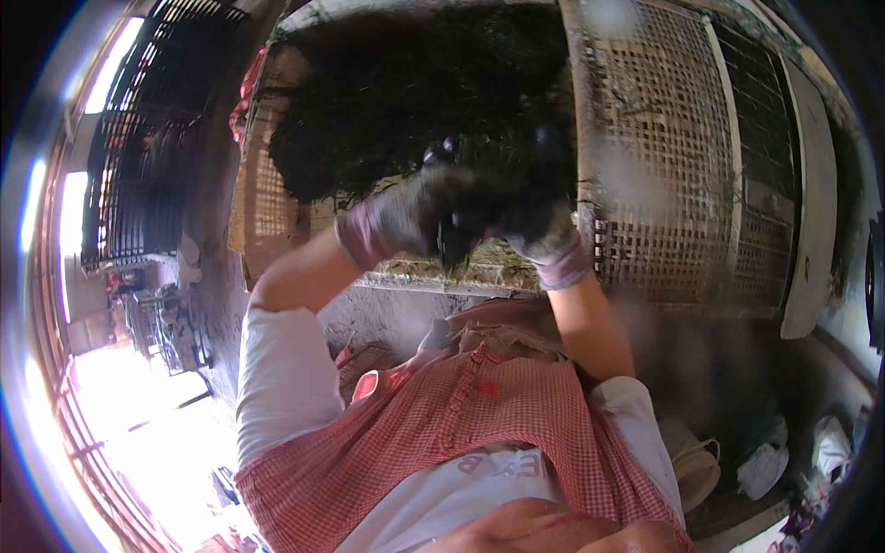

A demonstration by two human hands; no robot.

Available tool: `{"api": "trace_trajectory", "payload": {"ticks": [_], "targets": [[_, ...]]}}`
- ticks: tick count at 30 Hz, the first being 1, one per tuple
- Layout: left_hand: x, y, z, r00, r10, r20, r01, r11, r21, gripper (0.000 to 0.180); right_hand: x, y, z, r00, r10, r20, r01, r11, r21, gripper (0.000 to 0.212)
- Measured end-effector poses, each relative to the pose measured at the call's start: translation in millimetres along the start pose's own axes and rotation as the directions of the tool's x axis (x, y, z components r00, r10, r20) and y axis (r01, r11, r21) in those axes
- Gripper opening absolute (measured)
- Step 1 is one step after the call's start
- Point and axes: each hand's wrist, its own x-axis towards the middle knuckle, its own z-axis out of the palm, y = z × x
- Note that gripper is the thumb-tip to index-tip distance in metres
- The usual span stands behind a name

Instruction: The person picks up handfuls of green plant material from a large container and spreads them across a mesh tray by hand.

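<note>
A large heap of dark, fine, stringy plant-like material (396, 92) lies on the wooden-edged work surface (415, 278) in front of me. Both my hands wear dark work gloves with pinkish cuffs and are close together at the heap's near edge. My left hand (415, 210) comes in from the left, its fingers curled around a dark clump of the strands. Beside it, my right hand (539, 221) is also closed on the strands. Some of the fingers blend into the dark material and are blurred by motion, so the exact grip of each is partly hidden.
On the right stands a woven lattice panel (659, 157) in a wooden frame. A cardboard-like side piece (263, 203) borders the heap at left. Farther left hangs a dark slatted rack (147, 129). Baskets and bags, among them a pale basket (696, 465), sit at lower right.
</note>
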Motion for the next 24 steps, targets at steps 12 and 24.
{"api": "trace_trajectory", "payload": {"ticks": [12,24], "targets": [[232.6,-55.6,118.3,0.972,-0.007,0.236,0.101,0.914,-0.392,0.036,-217.5,-338.6,-52.4,0.899,-0.216,0.382,-0.337,-0.897,0.285,0.041],[567.0,-247.9,334.2,0.746,-0.511,0.428,0.468,0.859,0.208,0.037,-438.5,-676.4,-133.1,0.388,-0.823,-0.415,-0.622,0.099,-0.776,0.038]]}}
